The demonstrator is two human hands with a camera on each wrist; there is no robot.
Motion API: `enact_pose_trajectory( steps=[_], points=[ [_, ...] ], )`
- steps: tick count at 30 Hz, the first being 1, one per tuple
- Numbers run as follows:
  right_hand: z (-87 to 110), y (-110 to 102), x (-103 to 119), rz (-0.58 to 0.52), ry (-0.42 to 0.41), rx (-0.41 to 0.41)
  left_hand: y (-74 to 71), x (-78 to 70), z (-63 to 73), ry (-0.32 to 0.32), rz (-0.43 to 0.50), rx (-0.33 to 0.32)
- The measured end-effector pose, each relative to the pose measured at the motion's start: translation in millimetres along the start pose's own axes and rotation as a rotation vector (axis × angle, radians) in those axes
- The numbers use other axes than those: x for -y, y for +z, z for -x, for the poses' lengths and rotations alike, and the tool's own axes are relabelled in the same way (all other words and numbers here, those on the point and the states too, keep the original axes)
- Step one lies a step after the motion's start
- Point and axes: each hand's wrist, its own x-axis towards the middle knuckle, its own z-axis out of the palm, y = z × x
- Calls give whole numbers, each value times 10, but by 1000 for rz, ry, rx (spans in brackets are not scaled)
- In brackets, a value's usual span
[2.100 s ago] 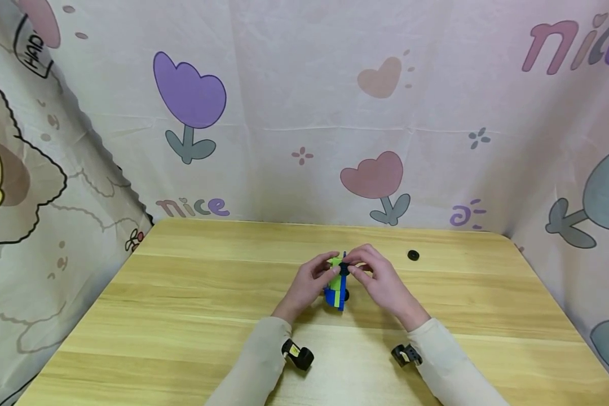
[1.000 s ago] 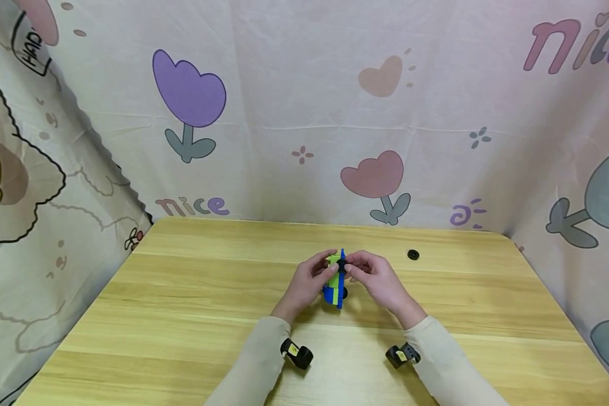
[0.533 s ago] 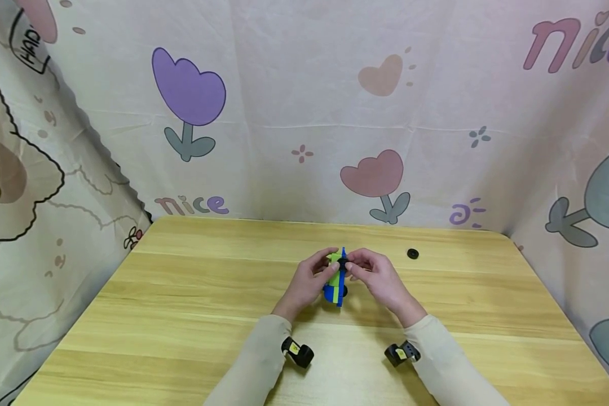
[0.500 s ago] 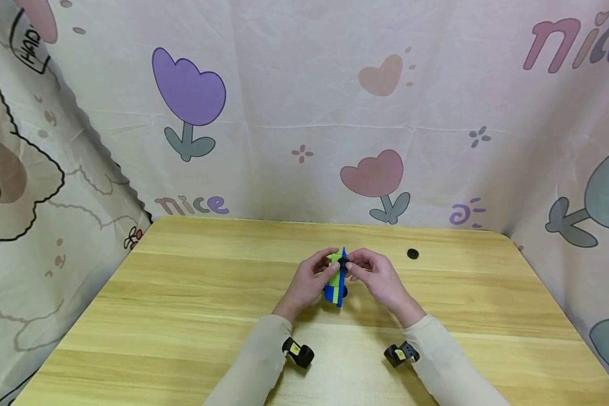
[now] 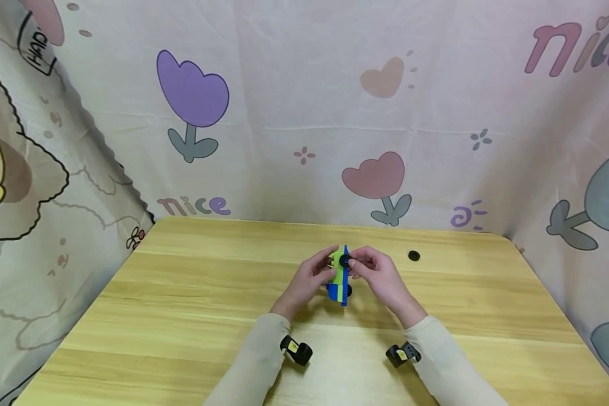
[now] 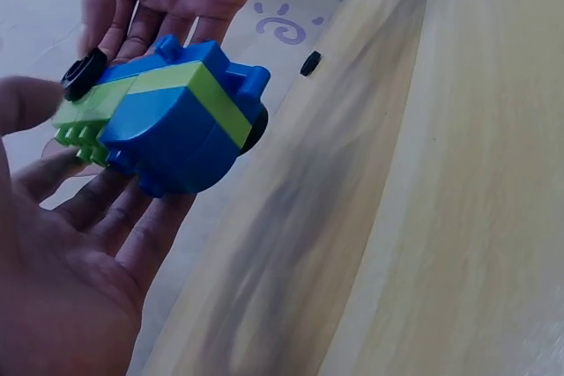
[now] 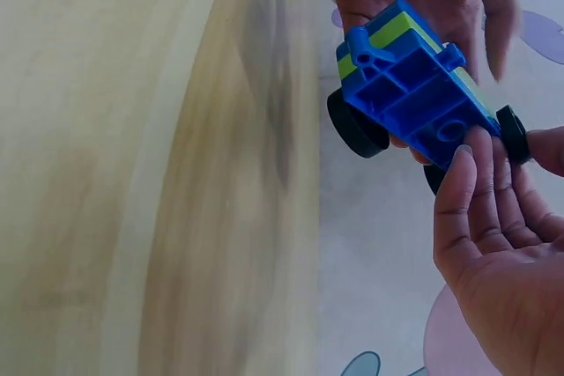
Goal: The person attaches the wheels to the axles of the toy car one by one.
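Observation:
A blue and lime-green building-block toy car [image 5: 339, 282] is held up between both hands over the table. The left hand [image 5: 307, 280] holds it from the left, fingers beneath it and thumb by the green blocks, as the left wrist view shows. With its thumb on a black wheel [image 7: 513, 134] and its fingers against the blue underside, the right hand [image 5: 378, 276] pinches that end of the car. Other black wheels sit on the base, one of them large [image 7: 357, 125] in the right wrist view. Whether the pinched wheel is fully seated I cannot tell.
A loose black wheel [image 5: 414, 255] lies near the back of the wooden table [image 5: 182, 316], right of the hands. Behind the table hangs a printed cloth [image 5: 284, 101] with flowers. Each sleeved wrist wears a small black camera, such as the left camera [image 5: 296, 351].
The toy car has shifted slightly up and right. The left thumb has slid down off the black wheel, which shows more fully now. The right thumb stays at that wheel.

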Motion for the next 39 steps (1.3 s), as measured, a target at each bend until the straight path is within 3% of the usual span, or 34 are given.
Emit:
enact_pose_trajectory(
  steps=[7,21,34,39],
  points=[
    [-8,-13,-4,5,-3,16,-41,-3,9,-14,-13,37],
    [19,-197,-19,106,-22,53,-80,53,40,5,-21,-46],
    [29,-807,-30,262,-16,-22,-109,68,34,-29,-7,-87],
    [28,-1011,-123,406,15,-61,-117,65,42,-44,-1,-86]
  ],
)
